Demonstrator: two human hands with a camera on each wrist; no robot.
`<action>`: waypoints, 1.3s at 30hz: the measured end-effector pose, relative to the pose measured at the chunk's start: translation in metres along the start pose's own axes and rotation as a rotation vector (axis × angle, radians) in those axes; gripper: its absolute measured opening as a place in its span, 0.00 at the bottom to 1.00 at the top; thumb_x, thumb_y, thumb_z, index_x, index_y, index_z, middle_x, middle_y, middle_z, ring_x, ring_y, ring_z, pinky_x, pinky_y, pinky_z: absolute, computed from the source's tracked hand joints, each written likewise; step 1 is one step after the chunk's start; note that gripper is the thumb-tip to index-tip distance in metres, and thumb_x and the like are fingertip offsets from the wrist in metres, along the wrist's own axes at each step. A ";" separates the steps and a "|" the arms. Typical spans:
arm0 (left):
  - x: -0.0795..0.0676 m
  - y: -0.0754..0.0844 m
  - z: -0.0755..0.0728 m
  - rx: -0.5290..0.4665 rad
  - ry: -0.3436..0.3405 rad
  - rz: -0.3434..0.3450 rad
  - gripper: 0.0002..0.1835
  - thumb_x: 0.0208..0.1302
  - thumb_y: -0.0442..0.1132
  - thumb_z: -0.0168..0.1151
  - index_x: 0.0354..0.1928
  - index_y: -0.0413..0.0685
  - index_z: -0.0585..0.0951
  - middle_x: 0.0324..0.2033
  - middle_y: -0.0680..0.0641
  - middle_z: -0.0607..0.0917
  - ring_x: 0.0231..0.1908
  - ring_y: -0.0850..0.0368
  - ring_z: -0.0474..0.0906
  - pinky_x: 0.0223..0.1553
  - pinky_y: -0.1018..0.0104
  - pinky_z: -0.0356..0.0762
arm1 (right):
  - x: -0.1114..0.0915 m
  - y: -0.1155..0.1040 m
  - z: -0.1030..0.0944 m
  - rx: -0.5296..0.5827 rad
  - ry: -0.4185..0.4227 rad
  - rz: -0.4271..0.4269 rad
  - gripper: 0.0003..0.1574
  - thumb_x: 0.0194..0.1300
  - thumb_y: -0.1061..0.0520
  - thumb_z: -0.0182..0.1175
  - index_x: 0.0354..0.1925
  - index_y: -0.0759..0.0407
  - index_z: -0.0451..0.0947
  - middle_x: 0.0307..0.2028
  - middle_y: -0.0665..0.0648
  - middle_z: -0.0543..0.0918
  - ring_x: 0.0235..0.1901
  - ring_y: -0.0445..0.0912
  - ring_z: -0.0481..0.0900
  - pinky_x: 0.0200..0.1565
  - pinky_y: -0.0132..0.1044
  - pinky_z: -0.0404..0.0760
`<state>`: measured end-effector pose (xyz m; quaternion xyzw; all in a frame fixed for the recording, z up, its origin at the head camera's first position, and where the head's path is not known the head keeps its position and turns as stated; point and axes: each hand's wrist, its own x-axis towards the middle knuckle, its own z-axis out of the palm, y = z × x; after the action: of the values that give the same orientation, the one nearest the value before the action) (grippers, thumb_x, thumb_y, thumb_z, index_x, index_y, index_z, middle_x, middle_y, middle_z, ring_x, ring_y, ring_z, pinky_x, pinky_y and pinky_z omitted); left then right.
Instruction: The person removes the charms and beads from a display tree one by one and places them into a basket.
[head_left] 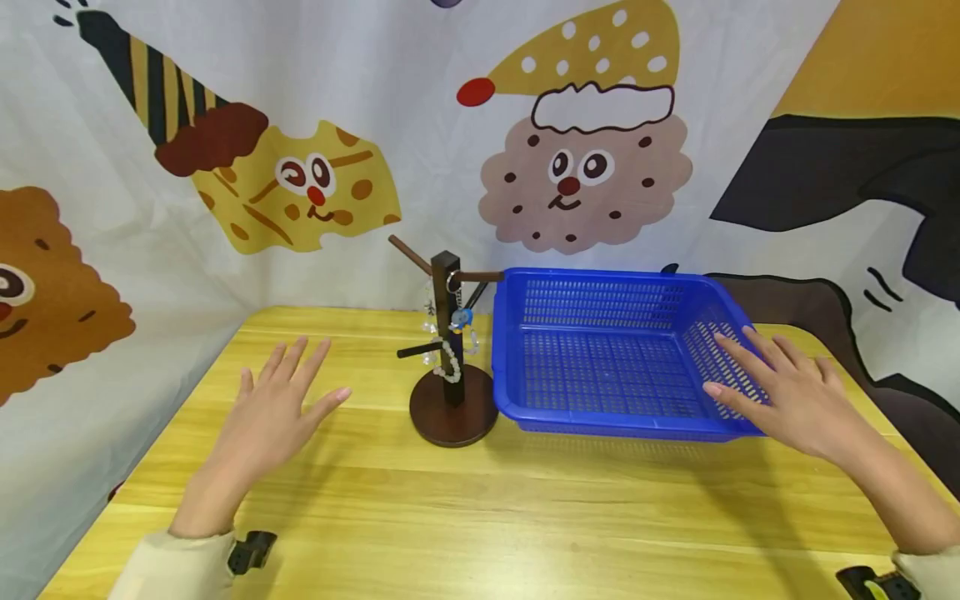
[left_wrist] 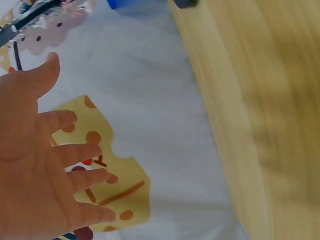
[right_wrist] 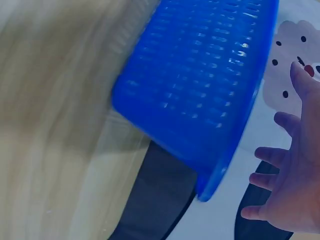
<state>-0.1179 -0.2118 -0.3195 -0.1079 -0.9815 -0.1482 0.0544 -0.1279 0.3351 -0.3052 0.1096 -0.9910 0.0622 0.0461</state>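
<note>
A dark wooden jewelry stand (head_left: 454, 417) with several short arms stands upright on a round base. A beaded bracelet (head_left: 453, 367) hangs from its front arm, and a blue charm (head_left: 461, 318) shows beside the post among other pale trinkets. Right of the stand sits a blue plastic basket (head_left: 600, 423) with perforated walls. My left hand (head_left: 272, 421), fingers spread, hovers over the table left of the stand and holds nothing. My right hand (head_left: 798, 392) is also spread and holds nothing; it overlaps the basket's right side in the head view. In the right wrist view the basket (right_wrist: 190, 75) is beside the fingers.
Both items stand on a light wooden table (head_left: 450, 525). Behind it hangs a white cloth (head_left: 442, 167) printed with cartoon biscuits and cheese. The basket's left rim is close beside the stand, overlapping one of its arms in the head view.
</note>
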 end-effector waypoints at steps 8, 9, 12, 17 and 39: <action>0.016 0.036 -0.008 -0.234 0.186 0.069 0.27 0.60 0.47 0.64 0.58 0.39 0.74 0.43 0.37 0.82 0.37 0.40 0.79 0.40 0.46 0.72 | 0.021 -0.029 -0.015 0.080 -0.042 -0.064 0.49 0.63 0.36 0.55 0.72 0.51 0.48 0.64 0.73 0.59 0.60 0.74 0.53 0.48 0.74 0.49; 0.018 0.041 -0.008 -0.267 0.209 0.077 0.24 0.59 0.45 0.65 0.55 0.39 0.76 0.40 0.40 0.84 0.34 0.42 0.80 0.39 0.48 0.73 | 0.023 -0.034 -0.016 0.099 -0.050 -0.081 0.48 0.63 0.37 0.56 0.72 0.52 0.48 0.63 0.73 0.60 0.60 0.74 0.54 0.48 0.74 0.50; 0.023 0.056 -0.009 -0.364 0.255 0.097 0.17 0.58 0.42 0.66 0.48 0.41 0.80 0.33 0.45 0.85 0.35 0.45 0.81 0.40 0.49 0.74 | 0.031 -0.047 -0.020 0.154 -0.072 -0.133 0.46 0.63 0.40 0.57 0.71 0.56 0.52 0.62 0.73 0.63 0.59 0.74 0.56 0.50 0.74 0.52; 0.030 0.071 -0.008 -0.452 0.278 0.124 0.11 0.58 0.38 0.66 0.42 0.42 0.83 0.30 0.47 0.85 0.34 0.50 0.82 0.43 0.51 0.76 | 0.041 -0.072 -0.022 0.228 -0.082 -0.227 0.36 0.65 0.48 0.58 0.65 0.63 0.63 0.53 0.69 0.75 0.54 0.66 0.69 0.50 0.65 0.66; 0.035 0.074 0.000 -0.501 0.295 0.090 0.05 0.57 0.33 0.66 0.35 0.40 0.84 0.30 0.45 0.86 0.34 0.49 0.83 0.38 0.52 0.76 | 0.092 -0.167 -0.023 0.411 -0.105 -0.505 0.20 0.62 0.59 0.62 0.52 0.63 0.76 0.37 0.53 0.82 0.37 0.45 0.78 0.39 0.42 0.78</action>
<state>-0.1349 -0.1364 -0.2939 -0.1386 -0.8901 -0.3974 0.1747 -0.1780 0.1572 -0.2538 0.3620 -0.9002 0.2418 -0.0142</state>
